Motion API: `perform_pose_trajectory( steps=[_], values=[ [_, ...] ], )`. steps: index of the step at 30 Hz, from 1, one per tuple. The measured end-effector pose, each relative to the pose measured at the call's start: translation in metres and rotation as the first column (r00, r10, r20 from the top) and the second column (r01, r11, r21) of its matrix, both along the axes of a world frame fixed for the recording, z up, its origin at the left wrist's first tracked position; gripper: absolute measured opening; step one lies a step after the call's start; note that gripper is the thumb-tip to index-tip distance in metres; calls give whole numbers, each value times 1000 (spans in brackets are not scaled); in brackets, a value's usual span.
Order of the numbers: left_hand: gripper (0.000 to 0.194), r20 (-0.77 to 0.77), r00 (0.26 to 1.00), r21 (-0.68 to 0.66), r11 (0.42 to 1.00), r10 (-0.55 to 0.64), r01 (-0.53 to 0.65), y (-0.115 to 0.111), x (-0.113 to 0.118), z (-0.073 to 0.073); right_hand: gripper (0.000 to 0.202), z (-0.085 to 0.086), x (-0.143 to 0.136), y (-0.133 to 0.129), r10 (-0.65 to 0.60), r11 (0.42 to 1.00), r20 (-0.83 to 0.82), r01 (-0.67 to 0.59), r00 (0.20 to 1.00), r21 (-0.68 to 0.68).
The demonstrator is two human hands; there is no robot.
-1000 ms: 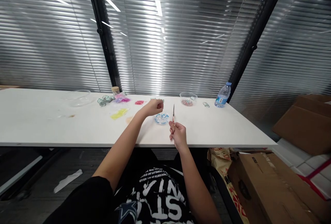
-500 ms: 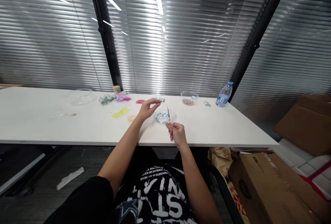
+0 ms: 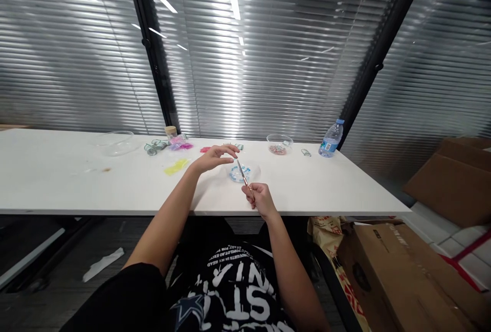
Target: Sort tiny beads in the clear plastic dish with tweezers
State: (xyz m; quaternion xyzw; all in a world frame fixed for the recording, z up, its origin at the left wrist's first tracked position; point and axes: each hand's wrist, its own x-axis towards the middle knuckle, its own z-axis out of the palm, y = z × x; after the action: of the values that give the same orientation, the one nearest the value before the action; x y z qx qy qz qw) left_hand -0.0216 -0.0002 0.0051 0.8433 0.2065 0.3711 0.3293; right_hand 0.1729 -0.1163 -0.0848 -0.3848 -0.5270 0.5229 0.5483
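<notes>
My right hand (image 3: 260, 200) is closed around a small pair of scissors (image 3: 243, 174) with silver blades and copper-coloured handles. Their tips point up and left, close to the fingertips of my left hand (image 3: 215, 158). The left thumb and fingertips come together in a pinch; a tiny pale-blue bit shows there, too small to name. Beneath both hands, a clear dish of blue and white beads (image 3: 238, 173) sits on the white table (image 3: 307, 189). Whether a thread runs between the hands cannot be seen.
At the back stand a clear bowl with reddish beads (image 3: 279, 149), a water bottle (image 3: 331, 139) and a corked jar (image 3: 171, 132). Wire-like green coils (image 3: 156, 147), a yellow packet (image 3: 176, 167) and a clear lid (image 3: 121, 147) lie left. Cardboard boxes (image 3: 399, 270) stand right of the table.
The scissors have tilted left from nearly upright, bringing their tips to my left fingertips. My left hand has moved slightly left, with its forearm lower and flatter.
</notes>
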Motion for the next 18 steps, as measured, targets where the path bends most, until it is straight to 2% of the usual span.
perform_pose_trajectory(
  steps=[4, 11, 18],
  values=[
    [19, -72, 996, -28, 998, -56, 54, -1, 0, 10, 49, 1, 1, -1, 21, 1000, 12, -21, 1000, -8],
    [21, -157, 972, -103, 981, -176, 162, 5, 3, 14, 51, -1, 1, 1, 37, 999, -11, -37, 999, -14],
    [21, -239, 942, -93, 972, -234, 218, 3, 4, 24, 51, -3, 1, 2, 33, 999, -14, -33, 999, -34]
  ],
)
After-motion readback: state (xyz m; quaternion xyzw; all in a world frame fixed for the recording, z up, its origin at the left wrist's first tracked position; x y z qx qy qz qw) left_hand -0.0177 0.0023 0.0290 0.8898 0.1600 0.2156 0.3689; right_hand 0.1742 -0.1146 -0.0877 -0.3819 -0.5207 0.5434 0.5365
